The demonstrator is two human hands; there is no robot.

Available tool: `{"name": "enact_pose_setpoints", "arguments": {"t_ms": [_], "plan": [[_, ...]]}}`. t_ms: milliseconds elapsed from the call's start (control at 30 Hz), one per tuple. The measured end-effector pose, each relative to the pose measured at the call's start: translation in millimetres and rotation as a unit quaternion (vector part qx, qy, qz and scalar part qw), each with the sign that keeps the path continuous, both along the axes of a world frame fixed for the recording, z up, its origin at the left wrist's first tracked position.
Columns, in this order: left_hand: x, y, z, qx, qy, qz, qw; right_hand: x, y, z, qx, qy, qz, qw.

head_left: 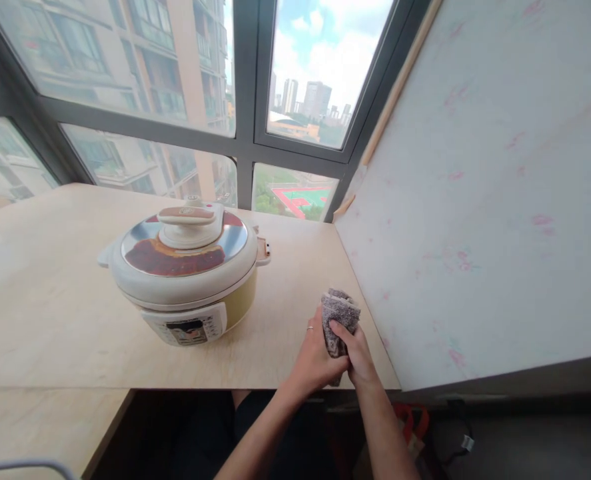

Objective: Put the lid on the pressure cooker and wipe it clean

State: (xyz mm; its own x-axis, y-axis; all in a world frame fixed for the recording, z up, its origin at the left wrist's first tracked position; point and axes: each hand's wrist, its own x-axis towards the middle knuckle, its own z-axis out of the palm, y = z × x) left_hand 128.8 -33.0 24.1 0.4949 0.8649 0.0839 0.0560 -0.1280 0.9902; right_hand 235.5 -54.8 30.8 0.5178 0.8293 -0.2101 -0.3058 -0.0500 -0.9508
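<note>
A grey-brown folded cleaning cloth (339,312) is bunched between both hands near the front right edge of the wooden tabletop (290,280). My left hand (314,353), with a ring on one finger, wraps around the cloth's left side. From the right, my right hand (359,350) grips it, thumb lying across the cloth's face. The lower part of the cloth is partly hidden by the hands. To the left stands an electric pressure cooker (188,267) with its lid on; neither hand touches it.
Behind the tabletop are grey-framed windows (248,120). A wall with faded pink flowers (475,200) borders the right side. Below the edge at right lie a red-handled bag (412,427) and a dark cable (462,433). A grey curved bar (30,463) shows at lower left.
</note>
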Motion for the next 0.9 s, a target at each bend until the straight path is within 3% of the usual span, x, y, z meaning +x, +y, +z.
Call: {"name": "enact_pose_setpoints", "arguments": {"t_ms": [67,133,167,233,300,400,467,567,600,700,800,900], "plan": [[6,-1,-3.0,-0.016,0.008,-0.023,1.000,23,3,1.4,-0.007,-0.064,-0.017,0.998],[12,-3,-8.4,-0.037,0.018,-0.044,0.998,52,7,2.1,-0.023,-0.191,-0.024,0.981],[15,-5,-12.4,-0.045,0.025,-0.049,0.998,67,10,2.1,-0.040,-0.275,-0.015,0.961],[21,-7,-23.4,-0.051,0.039,-0.041,0.997,96,17,0.6,-0.110,-0.449,0.017,0.887],[26,-9,-37.4,-0.049,0.050,-0.011,0.997,114,24,-4.5,-0.162,-0.515,0.012,0.841],[30,-9,-59.4,-0.031,0.057,0.043,0.997,116,29,-19.0,-0.201,-0.566,-0.020,0.800],[28,-8,-70.5,-0.018,0.046,0.068,0.996,103,30,-29.4,-0.194,-0.654,-0.026,0.731],[20,-4,-76.5,-0.020,0.009,0.077,0.997,81,25,-38.8,-0.149,-0.786,-0.032,0.599],[18,-2,-75.7,-0.032,-0.009,0.069,0.997,76,23,-40.2,-0.133,-0.807,-0.032,0.574],[11,3,-69.3,-0.104,-0.069,0.036,0.992,73,18,-43.8,-0.096,-0.836,0.014,0.540],[6,9,-64.3,-0.174,-0.120,0.020,0.977,86,17,-52.1,-0.095,-0.841,0.073,0.528],[-3,15,-64.3,-0.236,-0.178,0.009,0.955,102,19,-62.1,-0.107,-0.841,0.076,0.525]]}}
